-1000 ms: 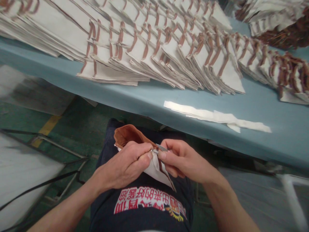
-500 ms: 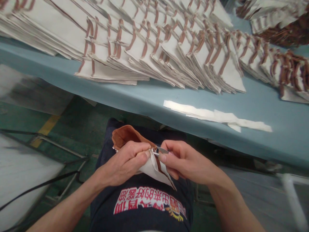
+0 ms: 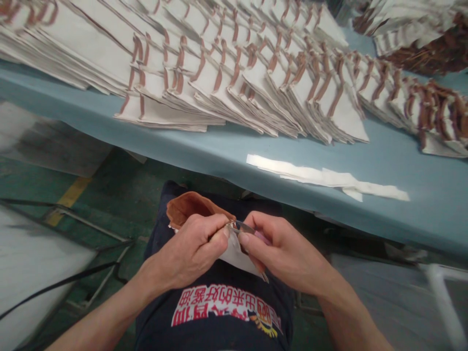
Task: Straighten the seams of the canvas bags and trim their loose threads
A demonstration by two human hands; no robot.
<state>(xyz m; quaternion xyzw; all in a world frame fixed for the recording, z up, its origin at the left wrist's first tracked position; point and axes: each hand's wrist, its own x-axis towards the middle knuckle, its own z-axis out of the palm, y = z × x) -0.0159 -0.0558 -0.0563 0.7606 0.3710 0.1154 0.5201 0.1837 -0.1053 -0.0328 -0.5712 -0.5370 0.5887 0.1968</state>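
Hands [image 3: 234, 248] pinch white-and-brown cloth piece [image 3: 237, 253] over lap, fingertips meeting.

Fanned stacks of flat white fabric bags with brown straps [image 3: 234, 83] cover the far side of a pale blue table [image 3: 204, 151]. Loose white fabric strips [image 3: 321, 176] lie near its front edge, apart from the stacks.

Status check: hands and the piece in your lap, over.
Left hand pinching white-and-brown fabric piece over lap. Right hand holding small metal blade at its edge. Nothing blocking.
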